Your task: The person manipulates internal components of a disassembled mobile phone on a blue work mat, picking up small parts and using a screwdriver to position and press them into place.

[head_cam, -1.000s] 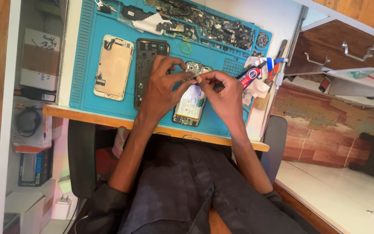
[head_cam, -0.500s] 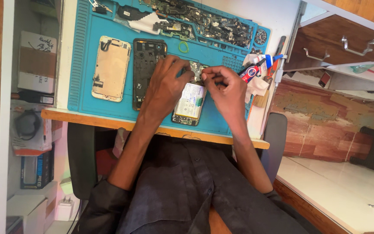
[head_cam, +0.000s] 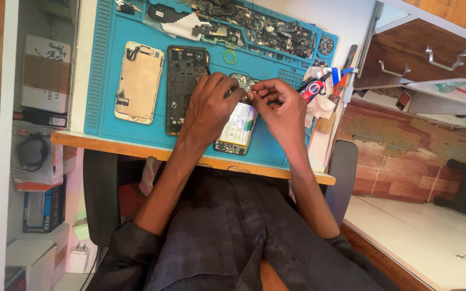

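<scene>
Head view: both hands meet at twelve o'clock over opened phone [head_cam: 238, 129].
Left hand [head_cam: 211, 105]: pressing the phone.
Right hand [head_cam: 279, 110]: fingertips pinched; what they hold is unclear.
Handling: light, fragile; grip edges.

You sit at a wooden-edged desk [head_cam: 136, 152]; wooden drawers with metal handles [head_cam: 432, 54] stand right, above a pale tiled floor [head_cam: 422, 237].

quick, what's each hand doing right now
Left hand: fingers curled, pressing on the opened phone; any grip cannot be told.
Right hand: fingers pinched closed over the phone's top; what they hold cannot be told.
</scene>
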